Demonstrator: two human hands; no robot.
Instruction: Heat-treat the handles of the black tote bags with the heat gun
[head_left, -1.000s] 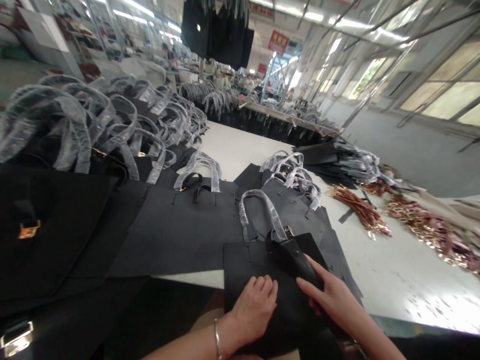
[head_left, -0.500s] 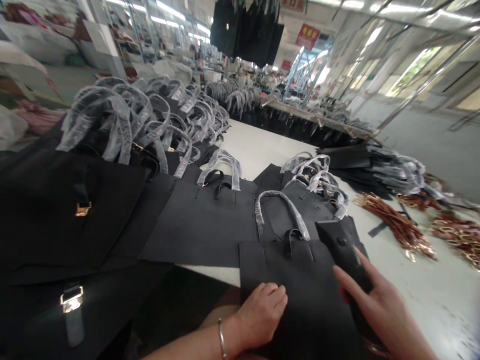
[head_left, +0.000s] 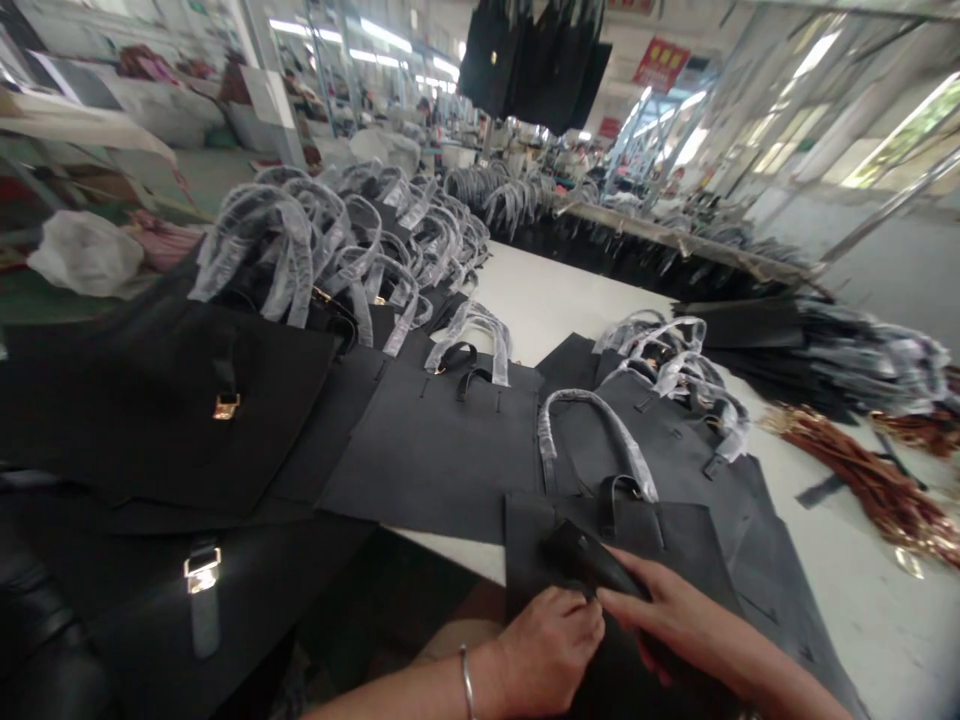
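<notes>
A black bag panel (head_left: 690, 530) with a plastic-wrapped handle (head_left: 596, 408) and a small black strap lies in front of me. Over it, my right hand (head_left: 660, 610) is closed around a long dark piece (head_left: 592, 560), whose wide end points up and left. Right beside it, my left hand (head_left: 551, 640), below a silver bracelet wrist, has its fingers pressed together at the lower edge of that piece; what they pinch is hidden. Another black panel (head_left: 442, 440) with a wrapped handle lies just left.
Black bags with wrapped handles (head_left: 262, 240) are piled at the left. More panels (head_left: 622, 430) lie at the right, near brown straps (head_left: 847, 465) with gold hardware on the white table (head_left: 540, 290). Black pieces hang overhead (head_left: 532, 70).
My right hand has brought the dark piece left, over the panel and against my left hand. The view has turned slightly left, so the surroundings sit further right.
</notes>
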